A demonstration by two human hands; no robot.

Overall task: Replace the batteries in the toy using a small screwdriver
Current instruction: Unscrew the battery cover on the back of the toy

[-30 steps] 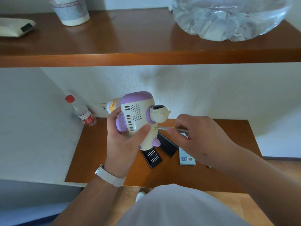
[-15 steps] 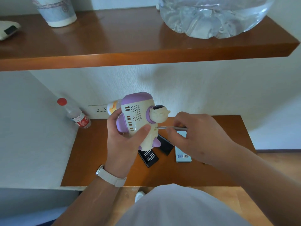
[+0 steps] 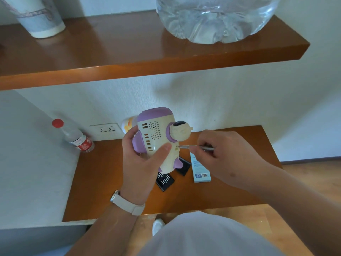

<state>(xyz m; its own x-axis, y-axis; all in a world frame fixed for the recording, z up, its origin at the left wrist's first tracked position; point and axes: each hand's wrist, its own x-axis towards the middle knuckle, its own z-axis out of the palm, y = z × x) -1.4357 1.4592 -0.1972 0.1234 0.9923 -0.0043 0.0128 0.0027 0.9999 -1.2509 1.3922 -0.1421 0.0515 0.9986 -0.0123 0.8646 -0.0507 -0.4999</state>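
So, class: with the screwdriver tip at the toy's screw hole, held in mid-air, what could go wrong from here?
1. The toy is held in the left hand alone, off the shelf; the screwdriver could slip toward the thumb beside the screw hole.
2. A freed screw could drop to the floor.

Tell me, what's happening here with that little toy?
A person holds a cream and purple plastic toy up in the left hand, above a low brown wooden shelf. The right hand pinches a thin silver screwdriver, its tip pressed into a small hole on the toy's side. On the shelf below lie an open black case of screwdriver bits and a pale blue flat box. No batteries are visible.
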